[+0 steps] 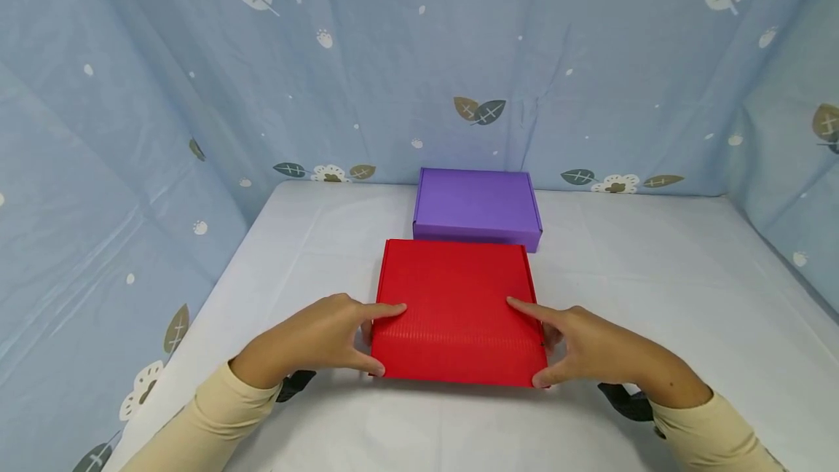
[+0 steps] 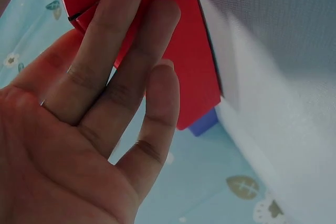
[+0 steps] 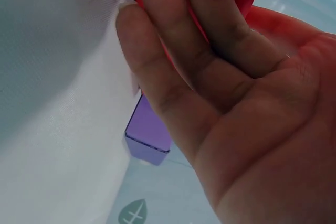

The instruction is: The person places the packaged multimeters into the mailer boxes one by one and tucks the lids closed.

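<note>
A closed red cardboard box [image 1: 459,297] is in front of me on the white-covered table, its front side facing me. At its left end my left hand [image 1: 328,333] grips it, index finger on the lid and thumb at the front lower corner. My right hand [image 1: 590,344] holds the opposite end in much the same way. In the left wrist view, the other left fingers [image 2: 118,72] lie along the red side wall [image 2: 191,72]. From the right wrist, the right fingers [image 3: 173,56] cover most of the red box. Its underside is hidden.
Directly behind the red box stands a closed purple box [image 1: 477,199], partly covered by it at the front. White cloth [image 1: 655,275] spreads over the table. A blue leaf-patterned curtain [image 1: 393,57] borders the back and both sides.
</note>
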Action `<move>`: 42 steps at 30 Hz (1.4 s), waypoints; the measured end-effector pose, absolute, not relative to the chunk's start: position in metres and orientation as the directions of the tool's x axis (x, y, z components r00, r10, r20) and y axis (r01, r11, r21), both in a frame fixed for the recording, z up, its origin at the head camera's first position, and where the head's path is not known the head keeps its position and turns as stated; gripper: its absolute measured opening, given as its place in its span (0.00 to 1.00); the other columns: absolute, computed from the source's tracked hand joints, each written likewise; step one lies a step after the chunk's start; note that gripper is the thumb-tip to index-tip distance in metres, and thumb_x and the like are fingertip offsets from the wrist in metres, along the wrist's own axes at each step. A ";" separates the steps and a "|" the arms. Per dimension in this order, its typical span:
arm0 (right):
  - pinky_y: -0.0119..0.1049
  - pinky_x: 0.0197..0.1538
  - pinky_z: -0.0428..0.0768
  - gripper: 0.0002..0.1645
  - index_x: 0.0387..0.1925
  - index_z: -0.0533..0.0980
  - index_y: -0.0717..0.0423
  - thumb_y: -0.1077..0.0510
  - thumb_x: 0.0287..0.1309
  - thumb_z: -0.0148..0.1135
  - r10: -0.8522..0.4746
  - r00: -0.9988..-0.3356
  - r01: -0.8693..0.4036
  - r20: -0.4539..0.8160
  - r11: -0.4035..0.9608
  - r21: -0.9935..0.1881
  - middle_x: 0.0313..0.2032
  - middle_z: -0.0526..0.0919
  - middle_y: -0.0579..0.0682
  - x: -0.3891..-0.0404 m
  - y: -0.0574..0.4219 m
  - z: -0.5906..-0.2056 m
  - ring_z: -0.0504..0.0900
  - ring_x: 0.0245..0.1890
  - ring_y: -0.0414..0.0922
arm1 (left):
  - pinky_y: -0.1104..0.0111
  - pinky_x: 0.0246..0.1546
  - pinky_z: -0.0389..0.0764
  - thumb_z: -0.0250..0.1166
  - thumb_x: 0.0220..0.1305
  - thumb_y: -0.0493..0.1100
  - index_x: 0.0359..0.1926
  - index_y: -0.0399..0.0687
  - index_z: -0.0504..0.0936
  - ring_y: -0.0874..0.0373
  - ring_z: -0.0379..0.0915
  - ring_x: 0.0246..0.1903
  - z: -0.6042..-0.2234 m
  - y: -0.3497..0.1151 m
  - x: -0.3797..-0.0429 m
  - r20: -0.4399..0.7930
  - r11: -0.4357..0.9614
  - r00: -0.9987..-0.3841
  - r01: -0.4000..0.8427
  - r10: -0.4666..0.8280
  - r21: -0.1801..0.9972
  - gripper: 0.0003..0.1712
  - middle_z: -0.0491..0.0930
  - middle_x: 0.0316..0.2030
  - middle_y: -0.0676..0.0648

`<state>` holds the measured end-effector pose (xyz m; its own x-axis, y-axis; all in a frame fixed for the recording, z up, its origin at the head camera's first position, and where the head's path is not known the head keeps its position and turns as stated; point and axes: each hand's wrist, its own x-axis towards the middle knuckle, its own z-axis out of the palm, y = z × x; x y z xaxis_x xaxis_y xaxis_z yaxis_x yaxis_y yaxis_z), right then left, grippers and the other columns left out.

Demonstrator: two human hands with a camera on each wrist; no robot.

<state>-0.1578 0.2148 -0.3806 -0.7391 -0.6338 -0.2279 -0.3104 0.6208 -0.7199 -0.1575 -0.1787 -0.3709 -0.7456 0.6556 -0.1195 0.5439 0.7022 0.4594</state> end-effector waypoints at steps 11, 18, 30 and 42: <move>0.31 0.35 0.84 0.62 0.77 0.56 0.51 0.44 0.46 0.79 -0.627 -0.744 -0.309 -0.231 0.629 -0.713 0.40 0.84 0.43 -0.155 0.216 -0.380 0.82 0.41 0.37 | 0.75 0.24 0.73 0.79 0.50 0.56 0.72 0.57 0.70 0.74 0.72 0.21 -0.372 -0.181 -0.157 -0.146 0.690 -0.735 0.523 0.663 0.501 0.48 0.82 0.28 0.67; 0.30 0.36 0.84 0.65 0.78 0.54 0.52 0.45 0.44 0.80 -0.622 -0.743 -0.313 -0.246 0.649 -0.694 0.40 0.83 0.43 -0.151 0.214 -0.376 0.82 0.41 0.36 | 0.75 0.26 0.75 0.79 0.51 0.54 0.72 0.56 0.69 0.75 0.75 0.24 -0.372 -0.183 -0.158 -0.145 0.662 -0.727 0.499 0.671 0.559 0.48 0.83 0.29 0.66; 0.28 0.32 0.80 0.64 0.77 0.57 0.53 0.49 0.41 0.82 -0.604 -0.754 -0.385 -0.259 0.725 -0.571 0.33 0.81 0.37 -0.138 0.204 -0.372 0.78 0.34 0.33 | 0.75 0.25 0.75 0.79 0.51 0.53 0.72 0.55 0.69 0.73 0.75 0.23 -0.369 -0.182 -0.158 -0.158 0.660 -0.723 0.491 0.673 0.568 0.48 0.83 0.28 0.66; 0.29 0.27 0.77 0.63 0.78 0.55 0.49 0.49 0.44 0.81 -0.603 -0.746 -0.359 -0.281 0.721 -0.593 0.30 0.78 0.38 -0.140 0.204 -0.372 0.76 0.31 0.37 | 0.75 0.24 0.74 0.79 0.50 0.52 0.72 0.53 0.69 0.73 0.74 0.23 -0.370 -0.182 -0.159 -0.154 0.665 -0.721 0.505 0.675 0.550 0.48 0.83 0.29 0.65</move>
<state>-0.1401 0.2043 -0.3719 -0.7465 -0.6031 -0.2811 -0.3591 0.7208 -0.5929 -0.1588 -0.1818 -0.3703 -0.7210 0.6755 -0.1544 0.5052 0.6650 0.5501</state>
